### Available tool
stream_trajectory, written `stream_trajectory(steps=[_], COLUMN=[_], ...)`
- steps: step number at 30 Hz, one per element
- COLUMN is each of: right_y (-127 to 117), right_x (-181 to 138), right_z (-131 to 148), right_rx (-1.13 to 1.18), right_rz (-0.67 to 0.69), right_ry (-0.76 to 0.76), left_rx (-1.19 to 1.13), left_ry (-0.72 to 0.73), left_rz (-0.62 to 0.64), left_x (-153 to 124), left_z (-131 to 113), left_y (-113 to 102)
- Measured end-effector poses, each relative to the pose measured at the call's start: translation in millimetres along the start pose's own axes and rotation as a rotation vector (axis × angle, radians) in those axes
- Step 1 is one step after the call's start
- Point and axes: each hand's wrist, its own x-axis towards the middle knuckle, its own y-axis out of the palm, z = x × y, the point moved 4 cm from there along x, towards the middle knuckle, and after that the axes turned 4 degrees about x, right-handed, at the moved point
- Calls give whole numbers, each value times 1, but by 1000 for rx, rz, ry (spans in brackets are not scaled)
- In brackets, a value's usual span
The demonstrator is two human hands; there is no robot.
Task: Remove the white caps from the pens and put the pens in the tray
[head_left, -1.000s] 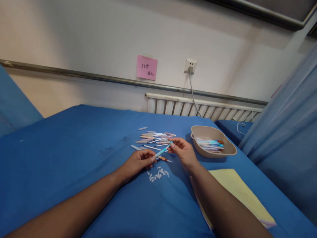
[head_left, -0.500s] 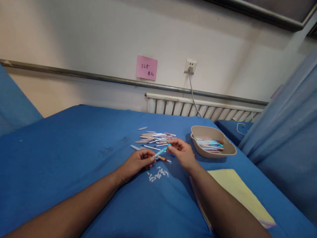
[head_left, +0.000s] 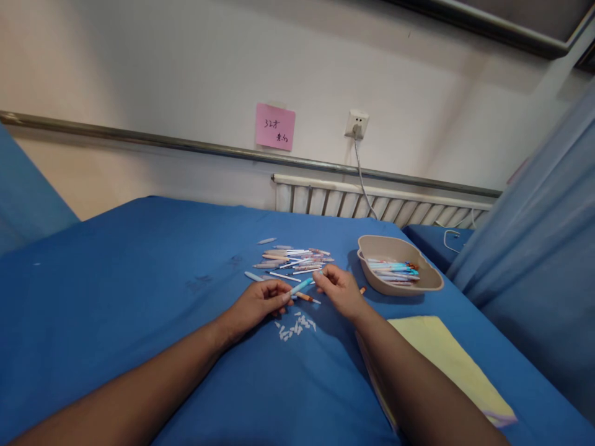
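Observation:
My left hand (head_left: 263, 302) is closed round the lower end of a light blue pen (head_left: 303, 286), which slants up to the right. At the pen's upper end, my right hand (head_left: 340, 288) pinches with thumb and forefinger; whether a small part sits between those fingertips is hard to see. Just below the pen lies an orange-brown pen part (head_left: 307, 298) with a pale tip. Small white cone-shaped tips (head_left: 295, 328) lie scattered nearer to me. Behind my hands is a loose pile of pen barrels and white refills (head_left: 297, 257).
A beige basin (head_left: 400, 248) holding several blue and brown pens stands to the right. A folded yellow cloth (head_left: 441, 353) lies under my right forearm. The blue sheet (head_left: 116, 297) covers the table, with a radiator (head_left: 325, 198) and wall behind.
My right fingertips have shifted slightly at the pen's upper end, and the teal tip that showed there is now mostly covered. My left hand has stayed in place on the pen.

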Motion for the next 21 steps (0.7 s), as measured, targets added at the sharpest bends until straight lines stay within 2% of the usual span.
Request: stream_trajectory(steps=[8, 17, 21], right_y=[2, 0, 0], right_x=[0, 3, 1], right_z=[5, 0, -2], right_rx=[308, 179, 118], right_rz=[-54, -76, -28], right_ry=[-18, 22, 26], left_rx=[-7, 40, 33], left_ry=[-11, 3, 18], left_rz=[-29, 21, 12], left_x=[0, -2, -2], left_z=[-1, -2, -5], left_y=[1, 2, 4])
